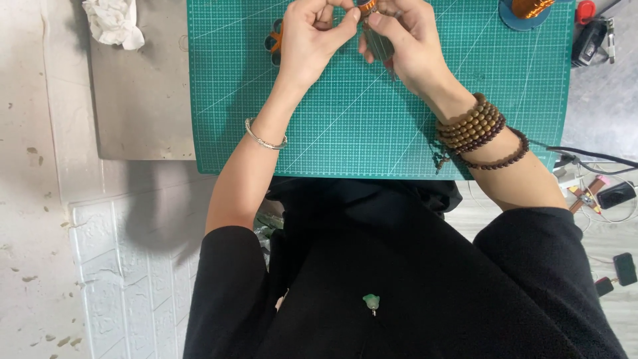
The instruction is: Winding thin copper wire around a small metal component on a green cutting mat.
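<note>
My left hand (309,40) and right hand (405,43) meet at the far edge of the green mat (345,126), both grips pinched narrow on a small orange piece (367,6). Orange scissors (273,40) lie just left, half hidden behind my left hand. A white cloth (113,23) sits far left on the table (143,100), a spool (528,8) far right.

Both hands (359,36) pinching small orange piece (367,6) over green cutting mat (345,126).

Copper piece (367,5) between hands, cut by top edge
</note>
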